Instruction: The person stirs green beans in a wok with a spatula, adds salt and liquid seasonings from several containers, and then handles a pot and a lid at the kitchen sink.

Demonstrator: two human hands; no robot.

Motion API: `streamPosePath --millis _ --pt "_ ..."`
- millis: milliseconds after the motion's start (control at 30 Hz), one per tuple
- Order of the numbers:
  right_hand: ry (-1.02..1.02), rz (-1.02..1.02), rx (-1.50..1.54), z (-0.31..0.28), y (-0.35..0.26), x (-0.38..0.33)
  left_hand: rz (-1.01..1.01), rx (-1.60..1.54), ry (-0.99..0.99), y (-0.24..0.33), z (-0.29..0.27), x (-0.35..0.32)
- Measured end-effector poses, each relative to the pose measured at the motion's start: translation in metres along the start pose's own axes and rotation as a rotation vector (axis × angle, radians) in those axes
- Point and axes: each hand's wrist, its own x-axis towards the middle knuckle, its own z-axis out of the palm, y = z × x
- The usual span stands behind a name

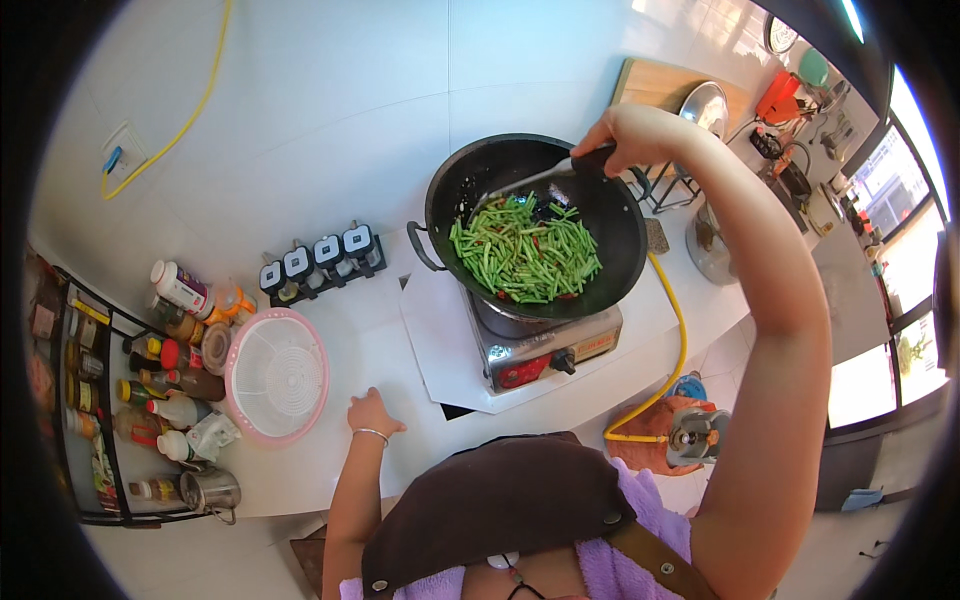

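Cut green beans [525, 250] with bits of red lie in a dark two-handled wok [610, 255] on a portable gas stove [545, 350]. From the right, my right hand [632, 138] reaches over the wok's far rim, closed around the black handle of a wok spatula [535, 181]. Its metal shaft slants down to the left, and its tip is partly hidden at the beans' left edge. My left hand [375, 413], with a bracelet at the wrist, rests on the white counter near its front edge. Its thumb stands apart from the fingers, and it holds nothing.
A pink-rimmed strainer basket [278, 375] stands left of my left hand, beside crowded bottles and a metal pot [210, 492]. A rack of seasoning jars [322, 262] sits by the wall. A yellow gas hose [683, 345] runs down the right to a gas cylinder [698, 437].
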Motion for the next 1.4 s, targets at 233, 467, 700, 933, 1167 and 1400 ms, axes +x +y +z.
streamPosePath --millis 233,467,700,933,1167,1400 --pt "0.127 -0.121 -0.413 -0.024 -0.025 -0.124 -0.027 -0.024 0.037 -0.006 0.006 -0.006" --pt "0.244 0.134 -0.281 -0.038 -0.020 -0.224 -0.035 -0.018 0.045 -0.003 0.006 -0.007" --pt "0.102 0.018 -0.143 0.023 0.003 -0.169 -0.024 -0.040 0.023 -0.006 0.012 -0.001" --pt "0.327 -0.078 -0.264 0.002 -0.020 -0.113 -0.022 -0.049 0.093 -0.016 0.026 -0.001" --pt "0.423 -0.422 -0.461 -0.011 -0.073 -0.050 -0.012 -0.046 0.004 -0.007 0.004 -0.002" --pt "0.256 -0.143 -0.492 0.014 -0.008 -0.072 -0.035 -0.035 0.008 -0.001 -0.007 -0.012"
